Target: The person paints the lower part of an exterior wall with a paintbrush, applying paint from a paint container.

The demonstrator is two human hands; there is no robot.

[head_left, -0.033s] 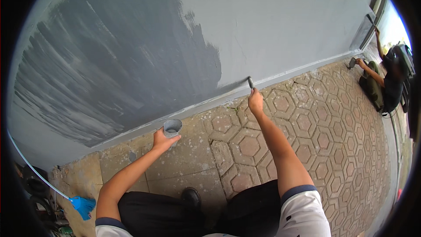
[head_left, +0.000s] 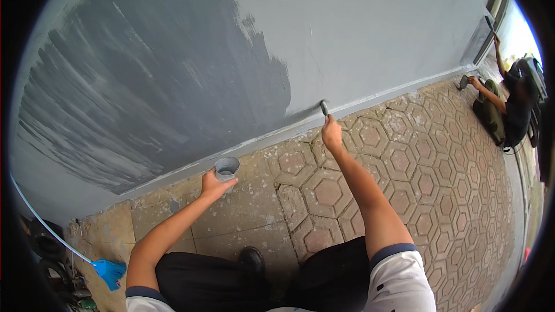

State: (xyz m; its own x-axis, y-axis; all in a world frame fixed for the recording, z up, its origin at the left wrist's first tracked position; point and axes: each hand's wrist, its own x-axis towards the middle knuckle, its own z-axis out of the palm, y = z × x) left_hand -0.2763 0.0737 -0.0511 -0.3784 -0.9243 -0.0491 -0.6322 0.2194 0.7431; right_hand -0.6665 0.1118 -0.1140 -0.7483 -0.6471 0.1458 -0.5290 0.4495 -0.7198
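Brush (head_left: 325, 108) extends forward from the right hand (head_left: 332, 133), which is the nearer one and whose fingers are closed around the handle, and its long axis leans slightly left toward the wall (head_left: 370, 34), just above the narrow ledge (head_left: 384, 96). Left hand (head_left: 216, 185) has its fingers wrapped around a grey cup (head_left: 227, 168), well apart; blue broom (head_left: 110, 273) and a crouching co-worker (head_left: 516, 104) are both far from the brush.
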